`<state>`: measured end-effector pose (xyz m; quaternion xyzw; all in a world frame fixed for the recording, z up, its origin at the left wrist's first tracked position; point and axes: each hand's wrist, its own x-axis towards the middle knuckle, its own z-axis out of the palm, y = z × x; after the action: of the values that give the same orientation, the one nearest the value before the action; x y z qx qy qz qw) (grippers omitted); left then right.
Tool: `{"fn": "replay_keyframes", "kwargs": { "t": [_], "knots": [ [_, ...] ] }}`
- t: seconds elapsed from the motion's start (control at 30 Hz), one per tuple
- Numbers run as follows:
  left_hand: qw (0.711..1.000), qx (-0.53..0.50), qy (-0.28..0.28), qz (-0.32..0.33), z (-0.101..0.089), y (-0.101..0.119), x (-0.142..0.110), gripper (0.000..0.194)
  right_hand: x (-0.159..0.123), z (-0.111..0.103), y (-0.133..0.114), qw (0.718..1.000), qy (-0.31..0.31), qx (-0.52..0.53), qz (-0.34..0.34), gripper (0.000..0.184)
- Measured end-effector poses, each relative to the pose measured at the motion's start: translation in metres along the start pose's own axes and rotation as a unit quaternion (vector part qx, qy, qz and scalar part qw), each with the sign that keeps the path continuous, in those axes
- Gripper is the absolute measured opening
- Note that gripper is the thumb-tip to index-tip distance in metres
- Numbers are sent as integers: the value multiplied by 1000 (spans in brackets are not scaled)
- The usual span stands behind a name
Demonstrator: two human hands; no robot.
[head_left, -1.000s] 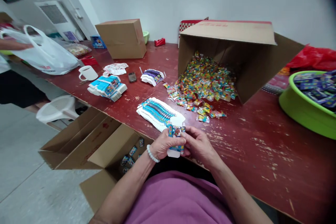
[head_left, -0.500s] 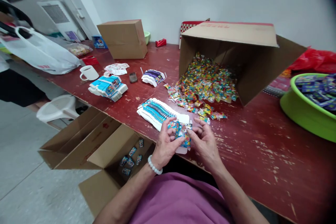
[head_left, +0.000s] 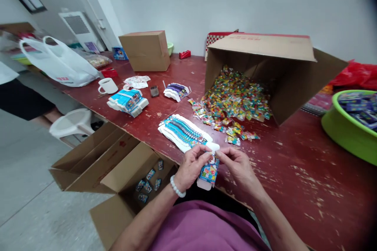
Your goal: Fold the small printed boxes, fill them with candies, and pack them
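A small blue printed candy box (head_left: 209,172) is between my two hands, with a white flap hanging at its lower end. My left hand (head_left: 190,166) pinches its upper left side. On the upper right side, the thumb and fingers of my right hand (head_left: 238,162) are closed near the top flap. Just beyond, a fanned stack of flat blue cartons (head_left: 185,131) lies on the red table (head_left: 282,172). Wrapped candies (head_left: 235,94) spill out of a large cardboard box (head_left: 262,49) lying on its side.
Below the table edge, an open carton (head_left: 126,172) holds several small filled boxes (head_left: 148,186). A banded carton bundle (head_left: 128,102), white mug (head_left: 107,86) and purple carton stack (head_left: 176,91) lie left. A green basin (head_left: 347,133) stands right. A person (head_left: 23,96) stands far left beside a plastic bag (head_left: 64,66).
My hands have turned the candy box and shifted their grip up to its top end. The view has tilted up slightly. The other person's hand has left the plastic bag.
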<state>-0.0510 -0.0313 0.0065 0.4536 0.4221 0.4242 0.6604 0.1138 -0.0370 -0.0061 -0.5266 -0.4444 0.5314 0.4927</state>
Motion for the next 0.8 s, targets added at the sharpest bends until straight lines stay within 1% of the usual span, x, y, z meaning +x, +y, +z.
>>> {"fn": "replay_keyframes", "kwargs": {
  "t": [0.1,0.17,0.2,0.23,0.3,0.37,0.4,0.43,0.47,0.5,0.53,0.57,0.6,0.67,0.73,0.8],
  "knots": [
    [997,76,15,24,-1,0,-1,22,2,1,-2,998,-3,58,19,39],
    [996,86,13,30,-1,-1,-2,23,2,1,-4,996,-23,81,21,45],
    [997,70,10,30,-1,-2,-3,25,2,0,-5,996,-41,77,19,44],
    [999,42,12,27,-1,-2,-4,29,2,-1,-6,996,-59,62,13,39],
    [999,-34,25,14,0,-3,-5,44,3,-3,-6,997,-75,26,-12,29],
    [994,-103,23,-12,1,-4,-5,55,2,-3,-6,997,-57,3,-47,26],
    [991,-128,5,-35,1,-5,-5,54,1,-3,-5,997,-46,-3,-58,25],
    [987,-145,-27,-66,2,-7,-4,52,0,-3,-4,997,-43,-9,-60,24],
    [980,-158,-62,-100,3,-9,-3,51,-2,-2,-3,997,-49,-17,-54,24],
    [973,-167,-89,-130,3,-12,-3,55,-4,-2,-2,997,-64,-27,-44,25],
    [967,-172,-103,-154,4,-15,-2,61,-5,-2,-1,995,-83,-38,-33,25],
    [965,-174,-99,-168,5,-17,0,67,-7,-2,0,994,-100,-48,-26,25],
    [966,-173,-84,-171,6,-20,1,70,-8,-2,1,992,-112,-58,-24,26],
    [972,-162,-57,-161,8,-23,3,72,-7,-4,2,991,-112,-70,-30,26],
    [978,-138,-66,-143,8,-22,5,75,-3,-5,2,992,-101,-68,-26,27],
    [983,-104,-88,-123,9,-18,4,79,2,-5,0,993,-106,-47,-5,30]
  ]
}}
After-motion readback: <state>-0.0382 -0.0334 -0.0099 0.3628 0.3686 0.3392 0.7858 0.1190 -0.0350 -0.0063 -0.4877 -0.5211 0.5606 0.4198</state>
